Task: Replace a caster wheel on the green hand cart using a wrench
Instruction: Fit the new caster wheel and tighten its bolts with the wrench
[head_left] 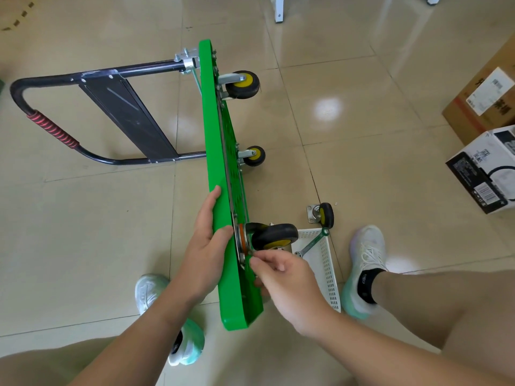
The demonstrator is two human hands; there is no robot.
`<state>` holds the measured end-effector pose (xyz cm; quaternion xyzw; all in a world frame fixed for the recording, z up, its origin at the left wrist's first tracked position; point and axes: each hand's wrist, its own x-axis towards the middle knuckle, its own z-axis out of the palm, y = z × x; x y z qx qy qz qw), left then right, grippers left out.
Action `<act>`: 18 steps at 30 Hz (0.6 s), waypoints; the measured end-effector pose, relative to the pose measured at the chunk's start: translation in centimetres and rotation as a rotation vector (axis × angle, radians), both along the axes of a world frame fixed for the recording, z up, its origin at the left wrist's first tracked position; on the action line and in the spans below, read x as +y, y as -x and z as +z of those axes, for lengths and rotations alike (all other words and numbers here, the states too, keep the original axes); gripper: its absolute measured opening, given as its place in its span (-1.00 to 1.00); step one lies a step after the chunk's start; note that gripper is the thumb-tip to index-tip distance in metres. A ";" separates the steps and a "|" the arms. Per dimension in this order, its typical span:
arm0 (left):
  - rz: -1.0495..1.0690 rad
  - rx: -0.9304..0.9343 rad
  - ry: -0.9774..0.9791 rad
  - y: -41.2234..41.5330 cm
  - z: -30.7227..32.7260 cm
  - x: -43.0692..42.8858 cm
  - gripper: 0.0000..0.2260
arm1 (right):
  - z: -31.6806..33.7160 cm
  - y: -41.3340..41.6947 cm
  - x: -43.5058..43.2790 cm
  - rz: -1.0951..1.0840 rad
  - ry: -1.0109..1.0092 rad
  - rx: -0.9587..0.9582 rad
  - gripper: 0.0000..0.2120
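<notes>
1. Head view: a glossy green plastic hand cart [216,151] stands on one long edge on the floor, with its perforated underside facing the right fingers.
2. The left hand [207,238] grips the cart's top edge. Its fingers [213,199] lie flat along the smooth outer face and the thumb hooks over the rim.
3. The right hand [281,277] has its fingers [257,263] curled together. They pinch a small part [250,259], too small to identify, at the near corner of a round steel mounting plate [240,240] with an orange ring.
4. Just beyond the right fingers, a black rubber caster wheel with a yellow hub [274,236] sticks out sideways from that plate.
5. Beside the right fingers, on the side away from the cart, a white perforated plastic basket [327,274] sits on the floor. A slim metal wrench [312,243] lies slanted in it, with its ring end over the far rim.
6. Past the basket, a loose black-and-yellow caster with a square steel plate [323,215] rests on the floor, apart from the cart.
7. Farther along the cart from both hands, two more yellow-hubbed casters [242,84] [255,156] project from the underside.
8. A black tubular steel handle [92,73] lies folded out on the left fingers' side of the cart. It has a red ribbed grip [53,129] and a flat dark panel.
9. The floor is shiny beige square tile [362,112]. A brown cardboard box [485,104] and a black-and-white printed carton [485,174] sit well beyond the right fingers.
10. White mesh sneakers with mint soles [365,263] flank the cart's near end.
</notes>
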<state>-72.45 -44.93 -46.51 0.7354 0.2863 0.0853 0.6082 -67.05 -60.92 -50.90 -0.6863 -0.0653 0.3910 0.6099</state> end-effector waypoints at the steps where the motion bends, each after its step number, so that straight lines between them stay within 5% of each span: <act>1: 0.001 0.006 0.008 0.0 0.1 0.1 -0.39 | -0.6 -0.3 -0.8 -0.034 0.048 -0.001 -0.76; 7: -0.011 0.001 0.039 -0.2 0.1 1.0 -0.39 | -9.0 -4.4 -7.3 -0.040 0.531 -0.066 -0.93; 10: -0.004 -0.028 0.074 -0.3 -0.1 1.0 -0.38 | -13.9 -6.8 -9.7 0.105 0.750 -0.150 -0.82; 18: 0.041 -0.082 0.112 0.6 -1.8 1.4 -0.33 | -24.9 -9.9 -8.5 0.180 0.925 -0.139 -0.69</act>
